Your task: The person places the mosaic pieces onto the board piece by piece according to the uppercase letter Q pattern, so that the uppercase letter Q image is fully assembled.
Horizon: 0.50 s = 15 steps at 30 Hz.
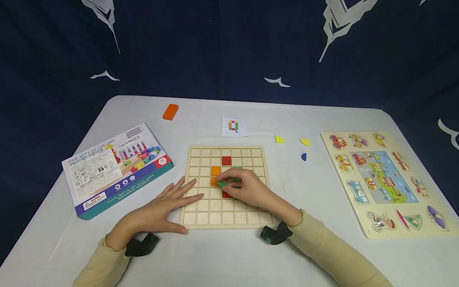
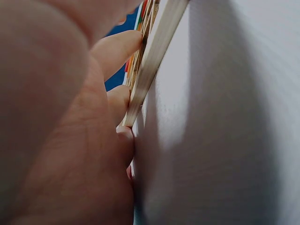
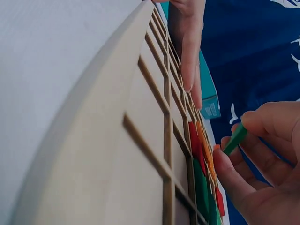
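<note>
A wooden grid board [image 1: 201, 219] lies on the white table. My right hand [image 1: 247, 189] is over its middle, pinching a green tile [image 3: 236, 139] between thumb and finger, raised off the board in the right wrist view. Around that hand, a red tile [image 1: 226, 160], an orange tile [image 1: 215, 170] with another below it, and a second red tile [image 1: 226, 194] sit in the cells. Part of a green tile [image 1: 237, 167] shows behind the fingers; the hand hides some cells. With fingers spread, my left hand [image 1: 161, 209] rests at the board's left edge, fingertips touching it.
Beyond the board lies a pattern card [image 1: 234, 126]. Two yellow pieces [image 1: 279, 139] and a blue half-round piece [image 1: 304, 157] are to its right. An orange block [image 1: 170, 112] is at the back left. A cardboard box [image 1: 118, 171] flanks the left, a picture puzzle board [image 1: 335, 159] the right.
</note>
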Each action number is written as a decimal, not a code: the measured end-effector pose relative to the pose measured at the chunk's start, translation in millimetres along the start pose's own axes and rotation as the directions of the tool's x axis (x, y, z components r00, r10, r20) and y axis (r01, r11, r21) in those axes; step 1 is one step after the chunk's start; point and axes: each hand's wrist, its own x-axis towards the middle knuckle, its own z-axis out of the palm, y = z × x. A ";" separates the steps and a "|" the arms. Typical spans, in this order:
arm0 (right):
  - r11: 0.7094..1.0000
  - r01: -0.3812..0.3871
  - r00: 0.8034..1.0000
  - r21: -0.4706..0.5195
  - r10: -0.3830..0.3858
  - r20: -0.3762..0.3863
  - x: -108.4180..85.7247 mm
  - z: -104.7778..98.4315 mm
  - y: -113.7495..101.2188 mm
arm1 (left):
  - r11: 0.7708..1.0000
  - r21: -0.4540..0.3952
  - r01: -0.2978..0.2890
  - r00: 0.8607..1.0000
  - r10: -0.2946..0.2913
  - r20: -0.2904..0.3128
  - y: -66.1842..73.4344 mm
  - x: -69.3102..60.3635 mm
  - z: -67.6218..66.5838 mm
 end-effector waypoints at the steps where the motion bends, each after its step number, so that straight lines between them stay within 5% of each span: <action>1: 1.000 0.004 1.000 0.000 -0.004 -0.001 0.7 0.9 0.0 | 1.000 0.002 0.000 1.000 0.000 0.001 0.0 0.0 -0.1; 15: 0.996 -0.031 0.996 -0.081 0.024 -0.083 7.1 10.9 -0.3 | 1.000 -0.001 -0.007 1.000 0.007 -0.007 -0.4 -0.3 0.3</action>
